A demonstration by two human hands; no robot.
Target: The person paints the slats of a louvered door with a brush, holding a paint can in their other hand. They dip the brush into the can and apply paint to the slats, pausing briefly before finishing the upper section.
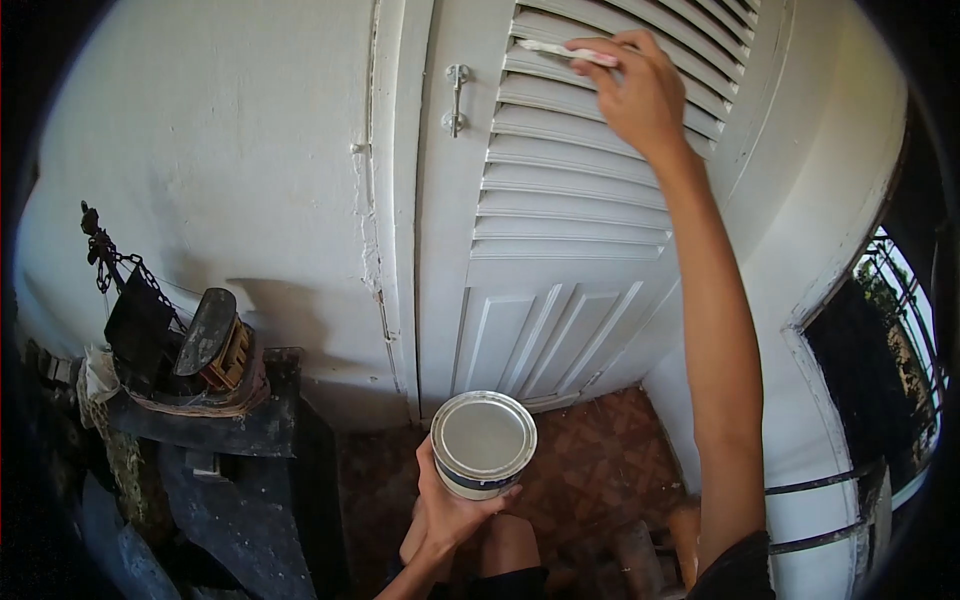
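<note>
My right hand (pixel 640 95) is raised high and grips a small white paintbrush (pixel 560 51), whose tip lies against an upper slat of the white louvred door (pixel 570 200). My left hand (pixel 450 505) holds a round paint can (pixel 483 443) from below, low in front of my body; the can shows pale paint inside. The door has slats above and raised panels below, with a metal handle (pixel 456 98) on its left stile.
A white plaster wall (pixel 220 160) stands left of the door, cracked along the frame. Dark cluttered objects (pixel 190 350), with a chain and a black box, sit at lower left. Reddish patterned floor tiles (pixel 600 450) lie below. A window with bars (pixel 900 330) is at right.
</note>
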